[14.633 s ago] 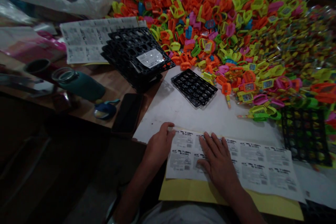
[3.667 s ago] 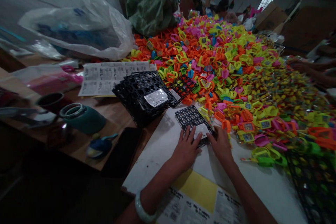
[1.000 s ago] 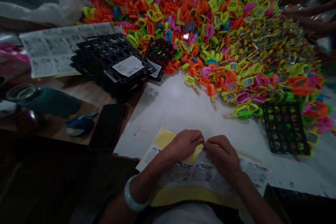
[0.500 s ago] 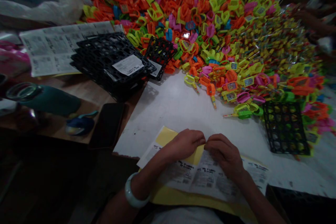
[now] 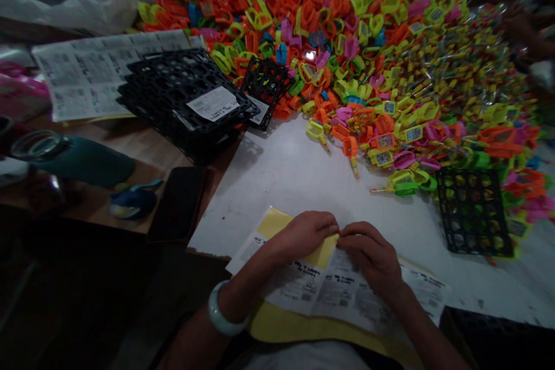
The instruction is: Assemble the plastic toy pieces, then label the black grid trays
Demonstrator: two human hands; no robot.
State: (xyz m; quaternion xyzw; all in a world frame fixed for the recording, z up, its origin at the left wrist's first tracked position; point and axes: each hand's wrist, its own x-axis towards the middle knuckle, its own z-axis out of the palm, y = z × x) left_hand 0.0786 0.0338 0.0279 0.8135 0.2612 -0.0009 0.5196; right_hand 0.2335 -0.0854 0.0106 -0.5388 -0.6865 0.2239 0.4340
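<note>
A sheet of printed white labels on yellow backing (image 5: 329,295) lies at the near edge of the white board (image 5: 286,179). Both hands rest on its far edge, fingertips meeting. My left hand (image 5: 303,234), with a pale bangle on the wrist, pinches the sheet where bare yellow backing shows. My right hand (image 5: 373,254) pinches the edge of a label next to it. Which fingers hold the label is hidden.
A huge heap of bright plastic toy pieces (image 5: 390,46) fills the far side. A stack of black grid trays (image 5: 182,98) with a label sits left, a small tray (image 5: 264,84) beside it, another (image 5: 472,211) right. Phone (image 5: 177,202), bottle (image 5: 73,156), label sheets (image 5: 87,69) lie left.
Over the last second the hands have stayed pinched together on the sheet's far edge. Earlier they pressed a label onto a small black tray, which now leans by the stack.
</note>
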